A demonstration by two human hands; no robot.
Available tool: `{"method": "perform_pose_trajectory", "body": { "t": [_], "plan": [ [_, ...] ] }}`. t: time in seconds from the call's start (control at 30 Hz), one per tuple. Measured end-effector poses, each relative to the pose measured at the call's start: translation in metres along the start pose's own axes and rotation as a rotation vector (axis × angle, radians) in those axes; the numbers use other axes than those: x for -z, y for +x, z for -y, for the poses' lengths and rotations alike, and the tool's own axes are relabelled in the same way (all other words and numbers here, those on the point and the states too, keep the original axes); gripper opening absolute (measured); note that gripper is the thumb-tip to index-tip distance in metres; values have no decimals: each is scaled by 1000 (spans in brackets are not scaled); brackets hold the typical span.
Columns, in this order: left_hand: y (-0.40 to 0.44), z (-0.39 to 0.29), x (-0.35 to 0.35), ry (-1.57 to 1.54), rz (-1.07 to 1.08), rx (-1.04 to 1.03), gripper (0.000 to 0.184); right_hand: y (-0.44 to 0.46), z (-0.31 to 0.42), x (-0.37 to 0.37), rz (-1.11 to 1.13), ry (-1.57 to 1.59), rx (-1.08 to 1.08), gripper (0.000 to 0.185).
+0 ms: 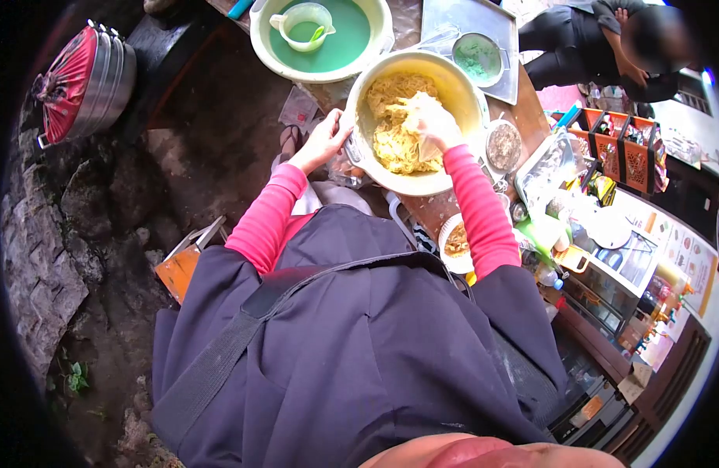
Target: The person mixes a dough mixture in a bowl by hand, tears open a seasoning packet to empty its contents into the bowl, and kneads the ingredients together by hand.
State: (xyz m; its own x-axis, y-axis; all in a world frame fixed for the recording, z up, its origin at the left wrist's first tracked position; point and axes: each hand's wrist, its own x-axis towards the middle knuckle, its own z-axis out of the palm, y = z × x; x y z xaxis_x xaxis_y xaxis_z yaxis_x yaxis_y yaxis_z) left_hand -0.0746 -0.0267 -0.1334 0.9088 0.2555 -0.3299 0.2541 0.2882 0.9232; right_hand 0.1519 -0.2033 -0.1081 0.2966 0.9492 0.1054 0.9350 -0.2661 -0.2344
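Note:
A large cream-coloured basin [472, 97] stands on the table in front of me, holding a lumpy yellow dough-like mixture [402, 148]. With closed fingers, my left hand [326, 142] grips the basin's left rim by its handle. My right hand [436, 125] is inside the basin, its fingers curled into the yellow mixture; it looks pale, perhaps covered by a thin glove. The fingertips are partly hidden by the mixture. Beyond is a second basin [384, 31] of green liquid, with a translucent measuring jug [306, 35] in it.
A bowl of green stuff [478, 59] rests on a metal tray [445, 14]. Right of the basin are a round container of brownish food [503, 146], a white bowl [445, 234] and an orange crate [609, 152]. A steamer pot [102, 86] stands far left. Another person [566, 35] is at upper right.

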Motion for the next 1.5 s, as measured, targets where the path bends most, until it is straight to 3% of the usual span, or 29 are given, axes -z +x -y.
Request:
{"method": "perform_pose_trajectory", "body": {
  "t": [0.03,0.07,0.1,0.23,0.43,0.53,0.6,0.67,0.73,0.77,0.8,0.87,0.93,0.97,1.0,1.1,1.17,1.27,1.3,1.4,1.43,1.47,1.5],
  "plan": [
    [1,3,-3,29,-34,-12,19,8,18,33,234,244,-415,36],
    [3,4,-5,59,-69,-24,20,1,18,47,206,352,-486,36],
    [5,5,-5,184,-100,-96,23,-7,13,55,167,432,-519,37],
    [3,-8,-14,251,-148,-30,26,-15,-21,52,79,651,-658,39],
    [8,-22,-7,446,-119,1,36,35,-90,-47,53,922,-887,44],
    [9,-32,-8,479,-119,-4,36,57,-106,-79,174,887,-829,43],
    [11,-37,-10,474,-115,24,36,74,-87,-64,236,865,-796,43],
    [10,-41,-11,406,-120,72,35,109,-17,8,786,6,-315,40],
    [16,-26,-7,432,-125,26,34,109,-12,-20,741,552,-673,39],
    [19,-23,-7,451,-137,-22,34,121,5,-17,866,84,-103,41],
    [19,-19,-8,449,-133,-21,34,118,17,-7,858,-309,216,45],
    [21,-20,-7,505,-176,-37,33,109,36,-12,863,-291,475,44],
    [21,-20,-8,484,-180,-23,33,90,58,3,850,77,-161,37],
    [22,-20,-8,480,-196,-64,33,68,53,-9,788,54,-117,34],
    [20,-18,-9,477,-210,-100,34,57,70,32,784,-8,11,30],
    [20,-20,-10,461,-223,-117,32,-3,63,44,621,-58,87,22],
    [21,-18,-10,466,-241,-145,31,-34,54,49,201,-8,257,20],
    [20,-18,-12,421,-247,-171,32,-66,43,43,245,26,117,21],
    [21,-17,-11,463,-264,-171,34,-70,39,43,467,-89,46,24],
    [21,-14,-11,446,-252,-169,36,-52,56,66,636,-107,-98,26],
    [20,-16,-11,448,-248,-182,37,-33,58,80,768,66,-153,32],
    [21,-15,-10,446,-249,-183,37,-36,48,77,768,64,-152,32],
    [22,-13,-10,442,-251,-198,36,-48,33,73,524,331,-159,34]
  ]
}}
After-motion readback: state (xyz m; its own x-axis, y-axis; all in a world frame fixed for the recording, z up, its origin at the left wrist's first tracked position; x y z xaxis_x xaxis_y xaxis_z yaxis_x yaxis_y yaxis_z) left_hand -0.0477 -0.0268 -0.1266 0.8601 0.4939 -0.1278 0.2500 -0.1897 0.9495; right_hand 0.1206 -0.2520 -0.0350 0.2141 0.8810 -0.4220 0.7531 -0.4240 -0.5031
